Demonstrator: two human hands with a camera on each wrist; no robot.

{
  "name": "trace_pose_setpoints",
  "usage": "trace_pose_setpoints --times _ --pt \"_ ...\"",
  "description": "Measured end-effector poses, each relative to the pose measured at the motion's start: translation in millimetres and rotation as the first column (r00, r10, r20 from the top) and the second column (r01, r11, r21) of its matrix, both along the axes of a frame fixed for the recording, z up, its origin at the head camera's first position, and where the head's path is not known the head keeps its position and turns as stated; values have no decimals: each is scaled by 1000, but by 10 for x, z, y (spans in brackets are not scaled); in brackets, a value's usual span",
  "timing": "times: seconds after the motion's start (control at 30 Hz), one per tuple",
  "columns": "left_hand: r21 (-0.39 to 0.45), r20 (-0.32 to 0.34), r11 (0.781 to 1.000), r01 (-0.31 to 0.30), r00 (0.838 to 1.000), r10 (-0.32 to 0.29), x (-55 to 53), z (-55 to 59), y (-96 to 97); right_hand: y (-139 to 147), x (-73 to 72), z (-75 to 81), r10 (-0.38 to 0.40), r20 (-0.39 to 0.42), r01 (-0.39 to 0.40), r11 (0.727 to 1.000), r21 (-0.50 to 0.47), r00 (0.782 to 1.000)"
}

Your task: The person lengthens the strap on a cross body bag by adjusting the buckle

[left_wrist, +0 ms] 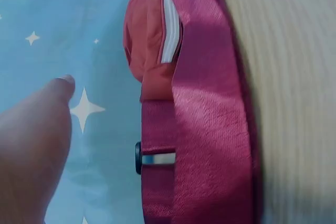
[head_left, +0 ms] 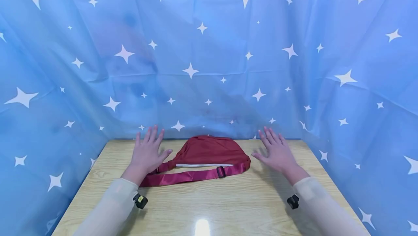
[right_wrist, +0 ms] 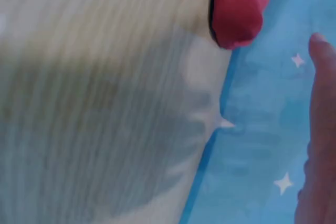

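A dark red waist bag (head_left: 212,150) lies on the table with its white zipper (head_left: 204,165) toward the front. Its magenta strap (head_left: 186,177) runs across in front of it, with a black slider buckle (head_left: 221,172) toward the right. My left hand (head_left: 147,155) is spread at the bag's left side, over the strap's left end, and holds nothing. On the other side my right hand (head_left: 277,153) is held with straight fingers, apart from the bag's right end. In the left wrist view the strap (left_wrist: 210,108) passes beside my thumb (left_wrist: 39,129).
The bag lies near the back edge of a light wood-grain table (head_left: 209,203). Blue cloth (head_left: 209,54) with white stars hangs behind the table and along both sides. Each wrist carries a small black camera, one left (head_left: 140,200) and one right (head_left: 293,201).
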State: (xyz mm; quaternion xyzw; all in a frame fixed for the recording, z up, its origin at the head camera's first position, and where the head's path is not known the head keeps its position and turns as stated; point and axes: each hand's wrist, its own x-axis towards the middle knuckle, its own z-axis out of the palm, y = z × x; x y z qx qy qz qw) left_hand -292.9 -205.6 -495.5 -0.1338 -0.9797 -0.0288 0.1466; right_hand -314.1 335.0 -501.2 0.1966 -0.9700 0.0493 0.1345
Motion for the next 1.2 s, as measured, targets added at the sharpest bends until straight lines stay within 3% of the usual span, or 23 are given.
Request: trace_pose_setpoints --times 0.13,0.23,0.33,0.47,0.63,0.73,0.9,1.2 --pt "52 -57 996 74 996 -71 53 -7 85 -123 100 -35 77 -28 -79 996 -47 997" --pt "158 -71 978 136 990 -126 104 -26 175 -238 175 -70 145 -53 -150 985 -89 988" --pt "294 -73 936 193 981 -179 160 -57 274 -373 255 -93 204 -62 -211 969 -130 977" --pt "409 -42 881 236 970 -240 246 -94 442 -580 351 -132 248 -47 -252 952 -174 968" --pt "537 65 811 232 947 -314 358 -145 680 -801 432 -183 295 -17 -291 931 -218 955" --pt "579 119 785 221 930 -349 390 -197 788 -906 459 -201 324 16 -309 916 -254 946" --pt "592 165 772 231 903 -396 399 -298 917 -1031 466 -237 348 75 -313 905 -289 935" --pt "533 209 802 268 877 -432 354 -403 1148 -1246 485 -285 338 198 -282 922 -266 920"
